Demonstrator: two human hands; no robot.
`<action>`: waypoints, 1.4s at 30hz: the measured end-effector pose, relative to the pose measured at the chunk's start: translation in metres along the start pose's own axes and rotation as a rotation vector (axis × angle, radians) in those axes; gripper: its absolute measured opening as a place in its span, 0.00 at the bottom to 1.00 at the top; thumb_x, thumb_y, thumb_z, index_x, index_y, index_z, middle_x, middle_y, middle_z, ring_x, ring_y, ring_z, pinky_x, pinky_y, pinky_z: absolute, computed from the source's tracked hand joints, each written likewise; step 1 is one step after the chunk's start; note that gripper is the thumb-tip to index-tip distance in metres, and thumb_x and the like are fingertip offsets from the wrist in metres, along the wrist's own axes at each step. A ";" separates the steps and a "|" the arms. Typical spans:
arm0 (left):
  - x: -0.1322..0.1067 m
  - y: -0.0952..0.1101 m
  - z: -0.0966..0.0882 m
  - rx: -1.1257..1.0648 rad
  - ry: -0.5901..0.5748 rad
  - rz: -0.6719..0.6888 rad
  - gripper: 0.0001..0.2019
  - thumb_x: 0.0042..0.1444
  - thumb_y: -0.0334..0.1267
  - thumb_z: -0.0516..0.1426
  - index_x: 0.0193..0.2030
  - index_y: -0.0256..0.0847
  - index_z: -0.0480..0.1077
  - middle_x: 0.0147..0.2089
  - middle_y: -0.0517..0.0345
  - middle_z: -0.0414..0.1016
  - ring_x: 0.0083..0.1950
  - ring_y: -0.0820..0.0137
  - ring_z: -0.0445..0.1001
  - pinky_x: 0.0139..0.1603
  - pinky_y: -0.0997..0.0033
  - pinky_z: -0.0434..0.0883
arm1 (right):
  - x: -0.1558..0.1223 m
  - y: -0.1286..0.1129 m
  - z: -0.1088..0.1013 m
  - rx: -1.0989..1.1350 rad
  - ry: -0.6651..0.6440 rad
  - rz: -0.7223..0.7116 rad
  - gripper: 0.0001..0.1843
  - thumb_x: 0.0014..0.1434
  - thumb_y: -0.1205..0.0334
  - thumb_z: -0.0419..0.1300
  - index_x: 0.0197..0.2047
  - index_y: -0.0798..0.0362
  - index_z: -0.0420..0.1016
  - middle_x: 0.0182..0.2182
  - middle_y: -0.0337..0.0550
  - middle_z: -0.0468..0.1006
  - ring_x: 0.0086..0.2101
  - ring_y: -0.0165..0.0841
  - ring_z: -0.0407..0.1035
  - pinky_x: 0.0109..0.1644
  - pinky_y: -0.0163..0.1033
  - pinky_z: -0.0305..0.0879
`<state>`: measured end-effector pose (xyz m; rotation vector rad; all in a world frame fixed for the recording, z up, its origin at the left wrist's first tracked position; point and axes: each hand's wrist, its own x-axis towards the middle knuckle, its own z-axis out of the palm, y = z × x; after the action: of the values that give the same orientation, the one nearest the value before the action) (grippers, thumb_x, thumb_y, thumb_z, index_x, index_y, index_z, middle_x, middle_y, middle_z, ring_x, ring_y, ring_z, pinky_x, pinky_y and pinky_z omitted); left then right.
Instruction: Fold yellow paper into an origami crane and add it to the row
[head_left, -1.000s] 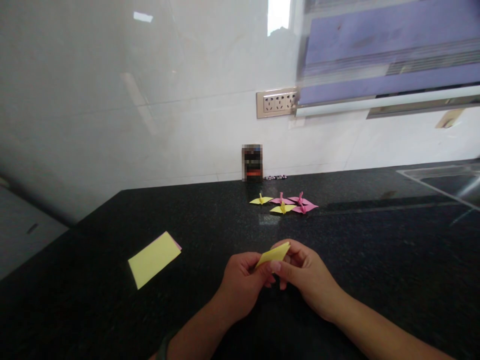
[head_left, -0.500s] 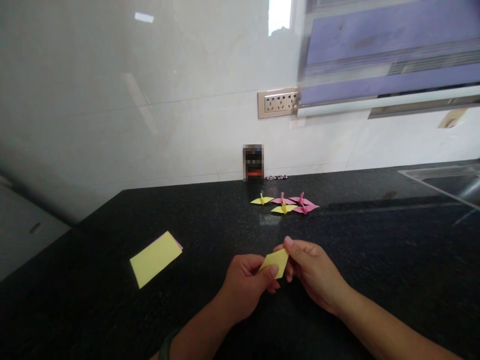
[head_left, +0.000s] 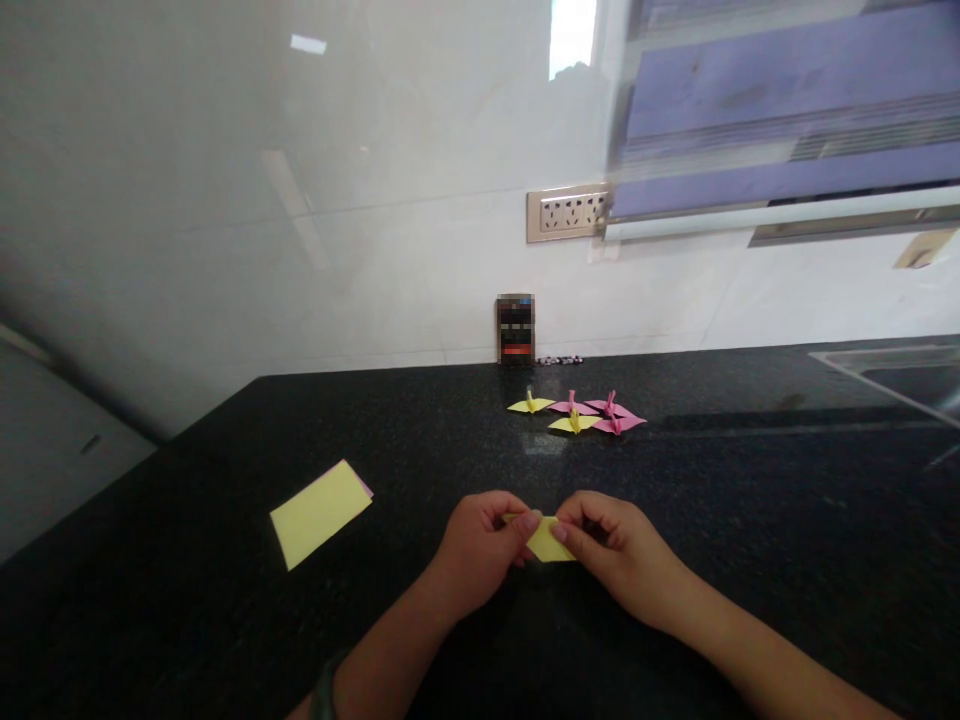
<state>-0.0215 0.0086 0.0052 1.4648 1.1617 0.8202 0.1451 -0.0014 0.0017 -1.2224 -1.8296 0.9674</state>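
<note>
A small folded piece of yellow paper point(head_left: 547, 545) is held between both hands just above the dark countertop. My left hand point(head_left: 484, 550) pinches its left end between thumb and fingers. On the right end, my right hand point(head_left: 619, 550) grips it with the thumb pressed on the front face. Part of the paper is hidden behind the fingers. Farther back lie several small paper cranes: a yellow crane point(head_left: 575, 423) in front, another yellow crane point(head_left: 531, 404) behind it, and pink ones, among them a pink crane point(head_left: 617, 424).
Yellow paper sheets point(head_left: 321, 515) with a pink edge beneath lie on the black countertop point(head_left: 187, 600) at left. A phone-like dark object point(head_left: 516, 330) leans on the wall beside a beaded strap point(head_left: 561, 360). A wall socket point(head_left: 568, 212) is above; a sink-like recess point(head_left: 900, 375) lies at right.
My right hand has moved from the paper's upper corner to a thumb-and-finger grip on its right side. The paper has turned more level. The view has shifted slightly.
</note>
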 end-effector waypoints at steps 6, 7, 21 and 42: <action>-0.001 -0.007 -0.006 0.044 -0.008 0.016 0.12 0.45 0.45 0.55 0.23 0.36 0.67 0.18 0.60 0.67 0.20 0.75 0.64 0.20 0.78 0.59 | -0.003 0.000 0.008 0.119 -0.099 0.077 0.10 0.53 0.59 0.53 0.25 0.56 0.67 0.19 0.36 0.63 0.21 0.25 0.56 0.22 0.30 0.52; -0.002 -0.007 -0.006 0.049 -0.022 0.017 0.12 0.45 0.44 0.56 0.23 0.36 0.67 0.18 0.60 0.67 0.20 0.75 0.64 0.20 0.78 0.59 | -0.003 -0.001 0.009 0.141 -0.119 0.088 0.11 0.53 0.58 0.53 0.24 0.56 0.68 0.19 0.36 0.63 0.21 0.25 0.56 0.22 0.29 0.52; -0.002 0.003 -0.006 -0.471 0.074 -0.044 0.13 0.44 0.41 0.58 0.34 0.34 0.69 0.26 0.57 0.71 0.26 0.74 0.68 0.30 0.73 0.64 | -0.004 0.002 0.015 0.194 0.011 0.139 0.13 0.53 0.55 0.53 0.25 0.55 0.70 0.19 0.38 0.66 0.21 0.27 0.58 0.23 0.31 0.54; -0.003 0.002 -0.001 -0.428 0.267 0.033 0.15 0.47 0.46 0.55 0.23 0.34 0.69 0.20 0.59 0.67 0.22 0.76 0.63 0.23 0.77 0.59 | -0.001 -0.005 0.024 0.350 -0.108 0.316 0.18 0.49 0.49 0.55 0.19 0.55 0.64 0.14 0.34 0.65 0.13 0.22 0.54 0.17 0.28 0.51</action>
<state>-0.0230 0.0062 0.0073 1.0451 1.0727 1.2312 0.1220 -0.0087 -0.0049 -1.2753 -1.4845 1.4846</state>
